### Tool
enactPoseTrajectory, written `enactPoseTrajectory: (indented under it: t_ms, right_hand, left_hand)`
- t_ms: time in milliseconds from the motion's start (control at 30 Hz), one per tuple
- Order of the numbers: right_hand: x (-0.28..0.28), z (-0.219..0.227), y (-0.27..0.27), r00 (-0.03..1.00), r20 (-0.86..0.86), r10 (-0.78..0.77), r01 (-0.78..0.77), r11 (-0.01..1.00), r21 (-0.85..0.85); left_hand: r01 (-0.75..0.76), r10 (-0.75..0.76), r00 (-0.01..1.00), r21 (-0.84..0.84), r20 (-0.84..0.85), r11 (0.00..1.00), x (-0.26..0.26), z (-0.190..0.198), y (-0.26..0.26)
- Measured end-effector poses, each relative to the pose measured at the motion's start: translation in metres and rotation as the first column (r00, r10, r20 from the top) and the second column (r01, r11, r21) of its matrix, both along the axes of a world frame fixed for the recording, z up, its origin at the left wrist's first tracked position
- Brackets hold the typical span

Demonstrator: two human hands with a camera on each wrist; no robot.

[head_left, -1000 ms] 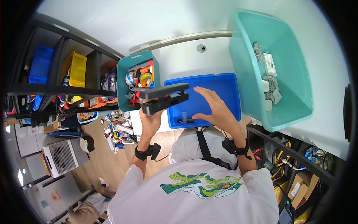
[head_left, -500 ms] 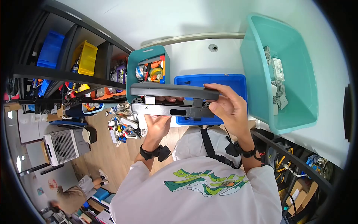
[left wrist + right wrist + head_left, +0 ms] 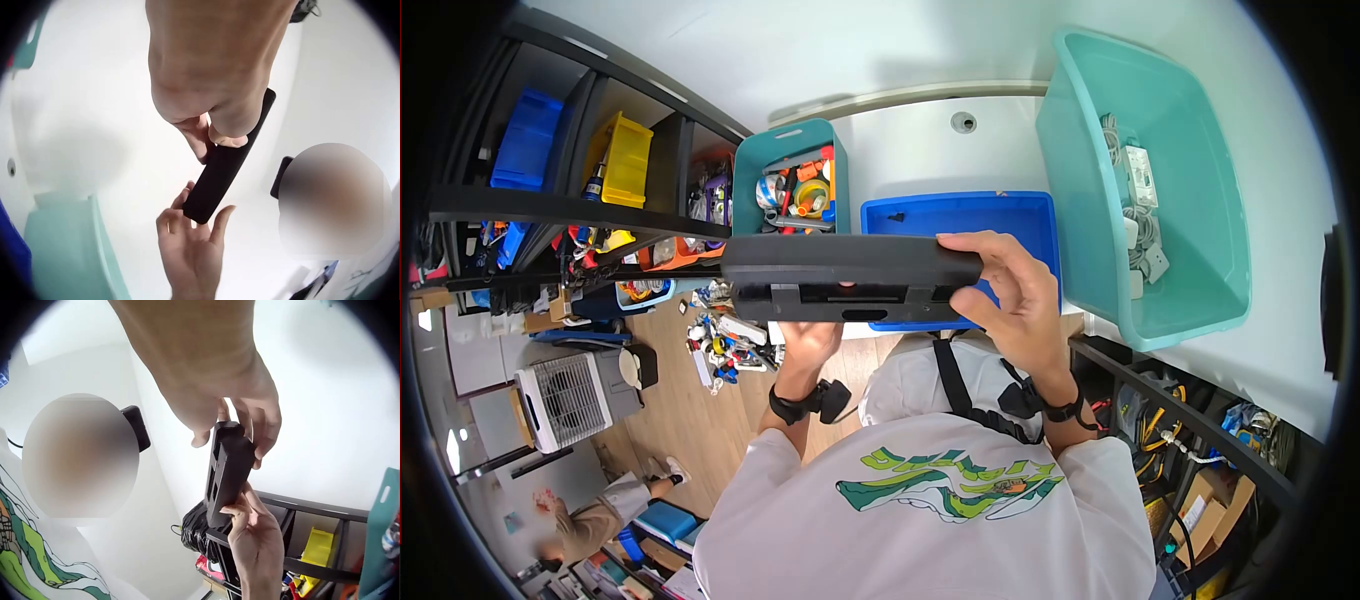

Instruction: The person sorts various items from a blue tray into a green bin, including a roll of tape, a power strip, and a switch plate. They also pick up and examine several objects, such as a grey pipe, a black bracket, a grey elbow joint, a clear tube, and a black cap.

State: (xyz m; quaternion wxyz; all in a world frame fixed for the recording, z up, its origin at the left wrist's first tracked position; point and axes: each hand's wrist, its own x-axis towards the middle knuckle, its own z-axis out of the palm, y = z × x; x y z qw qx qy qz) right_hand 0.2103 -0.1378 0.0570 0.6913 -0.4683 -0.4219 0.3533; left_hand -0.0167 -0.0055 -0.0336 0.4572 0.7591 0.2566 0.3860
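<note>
Scene, big to small: white table carried a large teal tub with cables and adapters, a blue tray beside it, and a smaller teal bin full of tools. Dark shelving stood to our left with yellow and blue bins.

We held a long black bar level above the table, in front of the blue tray and clear of every bin.

Change over the last second: the bar had been gripped by the left hand alone, with the right hand spread flat over the blue tray. Half a second on, the right hand had joined. At this moment the bar sat closer to the head camera and turned flat-on, its slotted edge facing us.

Left hand was curled under the bar's left half; right hand wrapped the right end, thumb underneath. Right wrist view showed the same bar end-on, fingers clamped round its tip.

Our read: two-handed inspection, not placing yet.
</note>
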Motion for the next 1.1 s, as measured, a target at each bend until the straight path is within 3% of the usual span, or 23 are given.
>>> enactPoseTrajectory:
  t_ms: [33,67,100,200,300,333,367,400,433,467,500,533,567,633,700,767,833,900,967,1033,1067,1100]
  right_hand:
    - [0.000,-0.002,0.000,1.000,-0.003,0.000,0.000,1.000,-0.004]
    - [0.000,-0.005,0.001,1.000,-0.011,-0.005,0.005,0.999,0.034]
    - [0.000,-0.006,0.001,1.000,-0.018,-0.009,0.010,0.997,0.073]
    - [0.008,-0.007,-0.002,0.993,0.115,0.006,-0.002,1.000,-0.028]
    - [0.005,-0.011,0.000,0.996,0.008,-0.090,0.090,0.994,0.061]
    - [0.007,-0.011,0.000,0.996,0.008,-0.089,0.088,0.994,0.061]
    - [0.010,-0.011,0.001,0.945,0.258,-0.199,0.154,0.970,0.186]
    - [0.012,-0.011,0.002,0.819,0.474,-0.323,0.181,0.930,0.321]
    - [0.011,-0.010,0.001,0.821,0.474,-0.319,0.177,0.931,0.320]
    - [0.008,-0.008,-0.003,0.672,0.626,-0.396,0.138,0.897,0.419]
    - [0.005,-0.008,-0.006,0.488,0.732,-0.475,0.077,0.859,0.507]
    - [-0.002,-0.010,-0.013,0.419,0.765,-0.489,0.080,0.859,0.505]
    - [-0.004,-0.015,-0.015,0.421,0.765,-0.487,0.077,0.860,0.505]
    - [-0.006,-0.027,-0.015,0.288,0.764,-0.578,0.073,0.808,0.584]
    - [-0.005,-0.030,-0.012,0.252,0.763,-0.596,0.028,0.792,0.609]
    - [-0.007,-0.023,-0.013,0.188,0.808,-0.558,-0.032,0.819,0.573]
    - [-0.006,-0.014,-0.010,0.165,0.818,-0.551,-0.061,0.822,0.566]
    - [-0.008,-0.012,-0.007,0.106,0.851,-0.515,-0.085,0.848,0.523]
    - [-0.011,-0.016,-0.003,0.117,0.844,-0.523,-0.105,0.839,0.534]
    - [-0.015,-0.018,-0.002,0.213,0.871,-0.442,-0.083,0.880,0.467]
    - [-0.015,-0.022,-0.002,0.214,0.885,-0.412,-0.104,0.892,0.440]
    - [-0.015,-0.024,0.000,0.225,0.885,-0.408,-0.110,0.892,0.439]
  left_hand:
    - [0.091,0.024,0.943,-0.328,0.332,0.940,-0.002,-0.002,0.001]
    - [-0.008,0.011,0.997,-0.036,0.080,0.999,-0.008,-0.003,0.012]
    - [0.146,-0.148,0.988,0.077,0.030,0.986,-0.019,0.000,0.017]
    - [0.192,-0.201,0.971,0.077,0.131,0.978,-0.002,0.015,0.020]
    - [0.239,-0.253,0.939,0.090,0.234,0.967,0.023,0.047,0.016]
    - [0.209,-0.197,0.953,-0.026,0.228,0.978,0.028,0.060,0.012]
    - [0.175,-0.142,0.966,-0.141,0.217,0.974,0.031,0.066,0.010]
    - [0.168,-0.168,0.986,-0.031,0.009,0.985,0.024,0.063,0.022]
    - [0.164,-0.163,0.987,-0.032,0.010,0.986,0.022,0.064,0.021]
    - [0.215,-0.178,0.975,-0.361,0.135,0.907,0.022,0.068,0.018]
    - [0.284,-0.149,0.955,-0.636,0.257,0.718,0.022,0.069,0.018]
    - [0.461,-0.191,0.866,-0.590,0.462,0.663,0.012,0.050,0.025]
    - [0.458,-0.187,0.867,-0.591,0.461,0.664,0.007,0.053,0.027]
    - [0.516,-0.172,0.815,-0.556,0.554,0.652,0.000,0.059,0.029]
    - [0.476,-0.142,0.823,-0.531,0.550,0.701,0.001,0.062,0.028]
    - [0.461,-0.046,0.825,-0.623,0.563,0.632,0.002,0.069,0.023]
    - [0.425,-0.014,0.842,-0.646,0.540,0.634,-0.001,0.070,0.025]
    - [0.191,0.126,0.938,-0.783,0.324,0.591,-0.004,0.073,0.028]
    - [0.162,0.128,0.947,-0.780,0.296,0.604,-0.013,0.069,0.035]
    - [0.173,-0.028,0.981,-0.788,0.194,0.591,-0.025,0.070,0.041]
    - [0.142,-0.053,0.988,-0.750,0.142,0.645,-0.030,0.068,0.044]
    - [0.176,-0.123,0.984,-0.776,0.127,0.606,-0.037,0.069,0.049]
